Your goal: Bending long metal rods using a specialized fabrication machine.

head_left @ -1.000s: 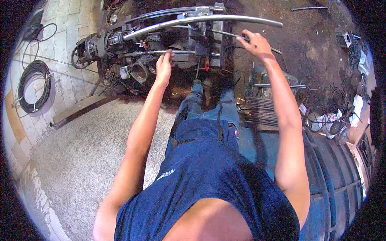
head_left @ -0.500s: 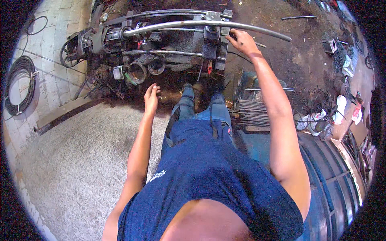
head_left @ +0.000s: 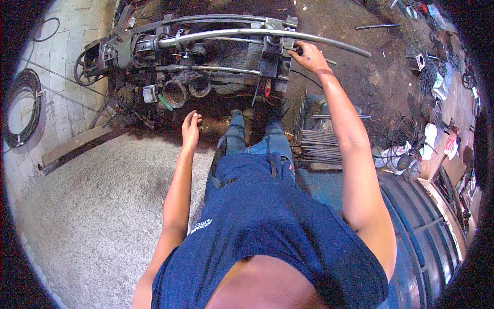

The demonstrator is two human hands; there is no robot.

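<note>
A machine, perhaps a lathe, has a long metal bar (head_left: pixel 226 33) running across its top and jutting out past its right end. At that end, just below the bar, my right hand (head_left: pixel 311 57) has its fingers bent round a small dark part beside the upright block (head_left: pixel 271 45); the grip hides what part it is. My left hand (head_left: pixel 191 127) hangs in the air in front of the machine, holding nothing, its fingers loosely bent and a little apart. Two round cups (head_left: pixel 175 92) sit on the machine's near side.
A handwheel (head_left: pixel 86 67) stands at the machine's left end. Coiled black cable (head_left: pixel 24 105) lies on the pale tiles. Stacked metal rods (head_left: pixel 320 145) lie to my right, near a blue ribbed drum-like object (head_left: pixel 417 226). White bags and scrap (head_left: pixel 399 157) litter the far right.
My left hand has dropped slightly and its fingers have curled a little more. My right hand stays at the machine's right end. The whole view has shifted slightly.
</note>
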